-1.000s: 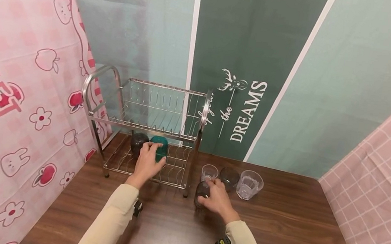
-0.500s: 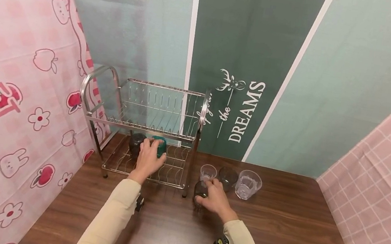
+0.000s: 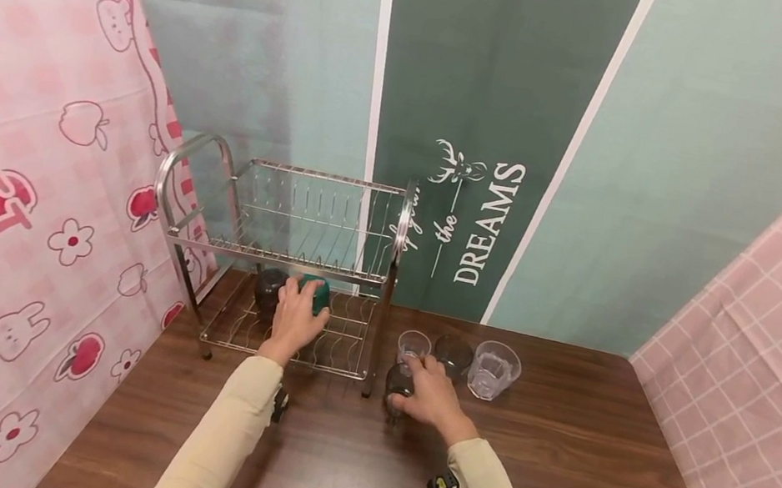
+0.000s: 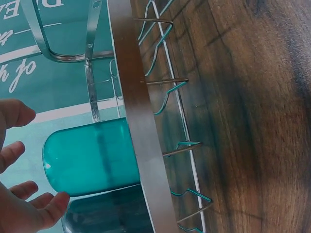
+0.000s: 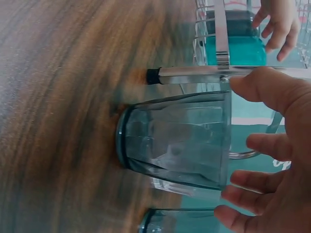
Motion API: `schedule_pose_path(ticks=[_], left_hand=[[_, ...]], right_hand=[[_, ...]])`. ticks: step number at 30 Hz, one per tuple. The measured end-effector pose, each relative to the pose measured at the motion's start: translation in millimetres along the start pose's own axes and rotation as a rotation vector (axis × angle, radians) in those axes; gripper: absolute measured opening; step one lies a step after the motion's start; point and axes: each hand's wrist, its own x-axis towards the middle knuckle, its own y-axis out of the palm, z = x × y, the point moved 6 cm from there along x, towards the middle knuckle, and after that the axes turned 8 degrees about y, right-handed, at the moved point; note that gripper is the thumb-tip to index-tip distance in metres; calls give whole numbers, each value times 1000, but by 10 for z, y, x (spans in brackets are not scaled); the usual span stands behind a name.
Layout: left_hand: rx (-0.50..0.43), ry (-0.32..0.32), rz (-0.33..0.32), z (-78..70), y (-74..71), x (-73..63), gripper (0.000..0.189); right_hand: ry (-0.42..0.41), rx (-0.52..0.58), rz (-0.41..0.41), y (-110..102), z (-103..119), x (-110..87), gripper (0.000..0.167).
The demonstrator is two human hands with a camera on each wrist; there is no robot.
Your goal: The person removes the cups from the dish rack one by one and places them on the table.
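Observation:
On the lower tier of the steel dish rack (image 3: 296, 267), a teal cup (image 4: 92, 158) sits upside down beside a dark grey cup (image 3: 269, 290). My left hand (image 3: 297, 319) hovers over the teal cup, its fingers spread and apart from the cup's rounded end in the left wrist view. Right of the rack, a smoky grey faceted tumbler (image 5: 177, 138) stands upright on the table. My right hand (image 3: 435, 394) surrounds its top, thumb (image 5: 252, 87) at one side of the rim and loosely bent fingers at the other.
Behind my right hand stand a small clear cup (image 3: 414, 342), a dark cup (image 3: 452, 356) and a larger clear tumbler (image 3: 495, 369). The rack's upper tier (image 3: 311, 219) overhangs the lower cups. Fabric hangings (image 3: 746, 204) close off the back and sides of the wooden table (image 3: 591, 476).
My left hand has shifted slightly, with its fingers now further over the teal cup. My right hand stays at the grey tumbler. The head view has turned a little.

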Motion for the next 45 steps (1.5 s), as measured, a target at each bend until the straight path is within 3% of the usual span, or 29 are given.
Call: schedule_pose_path(ticks=[12, 20, 25, 34, 45], left_hand=[[6, -49, 53, 68, 94, 37, 54], [11, -85, 70, 72, 129, 69, 57], [60, -97, 96, 103, 169, 106, 57], [153, -73, 81, 144, 192, 172, 54], [111, -53, 73, 99, 117, 176, 50]], right_hand=[[-57, -110, -2, -49, 114, -24, 71], [-96, -77, -6, -89, 211, -58, 65], [-116, -86, -17, -78, 249, -61, 65], [-144, -126, -20, -6, 272, -64, 64], [-162, -122, -17, -34, 299, -76, 63]])
